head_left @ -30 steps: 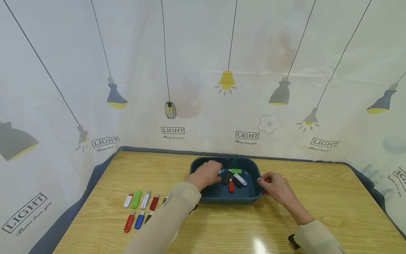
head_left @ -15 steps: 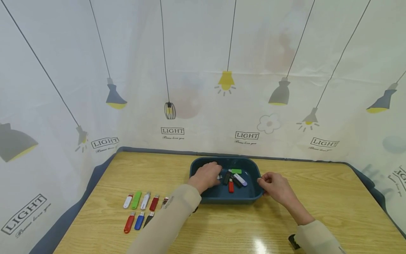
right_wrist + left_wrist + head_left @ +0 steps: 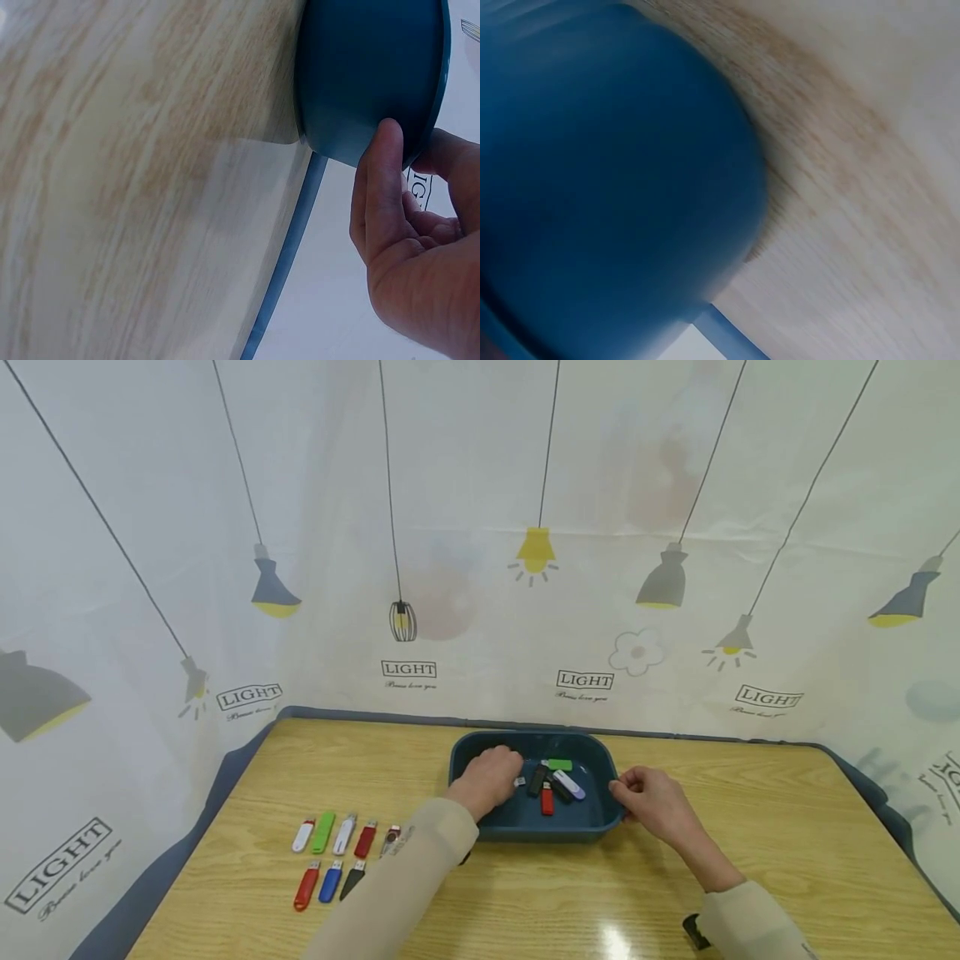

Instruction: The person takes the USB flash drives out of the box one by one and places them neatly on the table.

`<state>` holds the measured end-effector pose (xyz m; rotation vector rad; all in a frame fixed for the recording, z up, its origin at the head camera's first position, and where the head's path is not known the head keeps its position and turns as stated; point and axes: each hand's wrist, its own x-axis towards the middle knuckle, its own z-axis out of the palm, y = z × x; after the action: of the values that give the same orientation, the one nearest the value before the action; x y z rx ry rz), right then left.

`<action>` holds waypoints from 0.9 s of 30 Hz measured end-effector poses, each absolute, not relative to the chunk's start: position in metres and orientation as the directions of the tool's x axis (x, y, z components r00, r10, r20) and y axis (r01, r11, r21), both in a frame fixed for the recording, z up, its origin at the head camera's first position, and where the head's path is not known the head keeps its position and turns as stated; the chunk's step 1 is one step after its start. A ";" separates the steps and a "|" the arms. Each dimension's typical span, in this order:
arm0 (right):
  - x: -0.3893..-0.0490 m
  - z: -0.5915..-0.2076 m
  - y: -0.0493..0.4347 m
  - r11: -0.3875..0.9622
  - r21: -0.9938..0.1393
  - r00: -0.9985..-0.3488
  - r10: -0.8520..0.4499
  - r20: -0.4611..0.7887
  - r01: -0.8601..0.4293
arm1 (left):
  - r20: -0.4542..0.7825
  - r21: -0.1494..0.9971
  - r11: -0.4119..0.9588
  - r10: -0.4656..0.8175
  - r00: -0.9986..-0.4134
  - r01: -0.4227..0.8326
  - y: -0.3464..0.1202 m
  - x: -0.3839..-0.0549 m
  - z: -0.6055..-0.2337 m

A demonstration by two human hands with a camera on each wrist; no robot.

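A dark blue plastic bin sits near the back of the table. My left hand reaches into its left part, fingers curled down over a USB flash drive; only the metal plug shows, the body hidden under the hand. Several more USB flash drives lie inside, among them a red one, a green one and a white and purple one. My right hand pinches the bin's right rim between thumb and fingers, as the right wrist view shows. The left wrist view holds only the bin's outer wall.
On the wooden table, left of the bin, two rows of USB flash drives include a blue one and a bright green one. My left sleeve partly covers the rows' right end. A lamp-printed curtain surrounds the table's back.
My left hand has shifted slightly toward me inside the bin, its fingers more curled, and the silver plug beside them has moved nearer too. My right hand stays on the rim.
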<state>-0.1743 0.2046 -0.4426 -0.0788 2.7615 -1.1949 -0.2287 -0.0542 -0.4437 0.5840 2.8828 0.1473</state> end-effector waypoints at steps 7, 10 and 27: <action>-0.174 -0.443 0.204 0.684 -0.730 -0.989 -0.111 -0.100 -0.003 | -0.151 0.165 0.917 0.388 -0.909 0.364 -0.060 -0.226 -0.446; -0.174 -0.443 0.204 0.682 -0.732 -0.989 -0.109 -0.099 -0.002 | -0.121 0.186 0.913 0.387 -0.914 0.362 -0.062 -0.223 -0.445; -0.174 -0.441 0.204 0.681 -0.732 -0.989 -0.116 -0.094 -0.010 | 0.089 0.318 0.869 0.372 -0.924 0.380 -0.086 -0.203 -0.408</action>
<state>-0.1737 0.2042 -0.4413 -0.1034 2.7570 -1.2002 -0.2027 -0.0861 -0.4083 0.6157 3.0610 0.5282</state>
